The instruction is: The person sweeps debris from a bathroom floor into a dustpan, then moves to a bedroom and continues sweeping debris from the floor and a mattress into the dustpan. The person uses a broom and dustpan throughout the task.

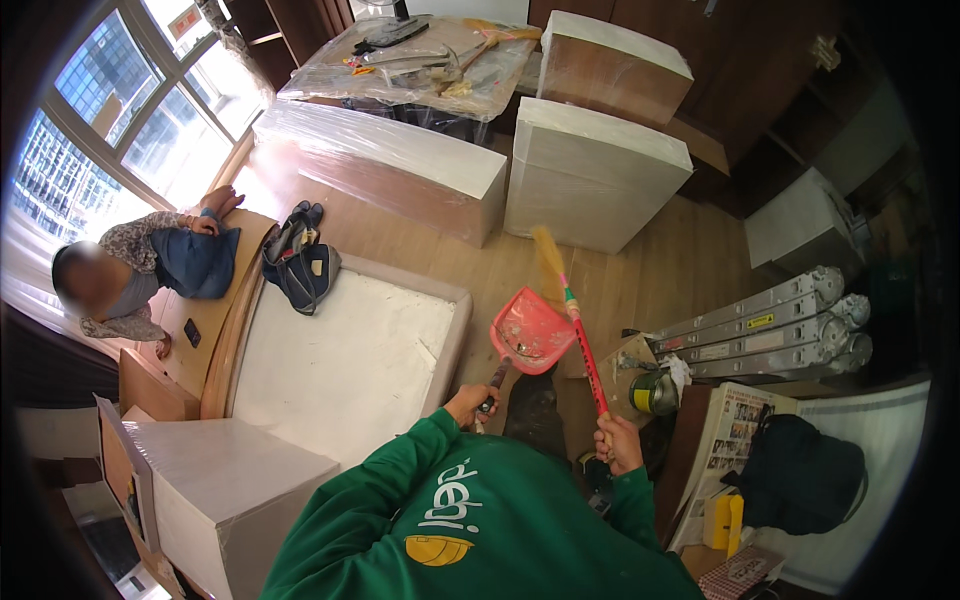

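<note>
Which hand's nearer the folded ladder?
Right. The right hand, gripping the broom, is just left of the ladder and lower in view; the left hand, holding the dustpan, is farther left.

The dark specks point(521, 348) in the red dustpan point(540, 325) are too small for me to tell. The left hand point(466, 405) covers part of its handle point(500, 372), the right hand point(622, 443) part of the broom point(588, 362). The seated person point(192, 256) has a blurred face point(97, 277), small items point(358, 68) on the far bench point(318, 84) defeat my eyes, and the green sweater point(540, 500) runs off the lower edge.
</note>
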{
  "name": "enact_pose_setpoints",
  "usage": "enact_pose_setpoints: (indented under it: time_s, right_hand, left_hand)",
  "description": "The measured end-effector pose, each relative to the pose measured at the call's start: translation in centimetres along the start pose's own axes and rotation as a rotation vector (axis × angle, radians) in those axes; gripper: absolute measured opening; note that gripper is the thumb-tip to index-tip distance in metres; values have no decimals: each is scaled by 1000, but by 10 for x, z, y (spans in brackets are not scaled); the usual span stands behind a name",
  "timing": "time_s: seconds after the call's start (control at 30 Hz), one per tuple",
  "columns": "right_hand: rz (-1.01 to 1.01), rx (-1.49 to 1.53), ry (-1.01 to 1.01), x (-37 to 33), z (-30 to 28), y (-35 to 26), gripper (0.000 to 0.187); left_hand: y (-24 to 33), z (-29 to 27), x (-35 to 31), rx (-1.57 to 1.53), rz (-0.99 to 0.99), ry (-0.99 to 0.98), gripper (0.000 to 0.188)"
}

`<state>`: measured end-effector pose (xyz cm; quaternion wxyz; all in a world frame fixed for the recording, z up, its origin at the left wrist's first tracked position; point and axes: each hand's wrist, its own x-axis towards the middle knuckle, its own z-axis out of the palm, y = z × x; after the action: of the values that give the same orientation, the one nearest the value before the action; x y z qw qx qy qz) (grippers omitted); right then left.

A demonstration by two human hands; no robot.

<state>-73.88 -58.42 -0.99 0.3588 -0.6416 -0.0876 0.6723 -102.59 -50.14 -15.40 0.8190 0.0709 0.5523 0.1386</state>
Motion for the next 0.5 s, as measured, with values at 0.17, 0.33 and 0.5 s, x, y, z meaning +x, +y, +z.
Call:
enact_pose_setpoints:
  time_s: [0.17,0.33,0.5]
  right_hand:
    - [40,-156,-24,91,-18,-84,15]
    - [136,-255,-79,186,-16,-176,15]
    - [213,-435,-47,260,12,-234,16]
  left_hand:
    - [55,19,47,-35,4,67,10]
    - [101,49,75,-160,32,214,7]
    - [129,66,114,-303,-2,250,7]
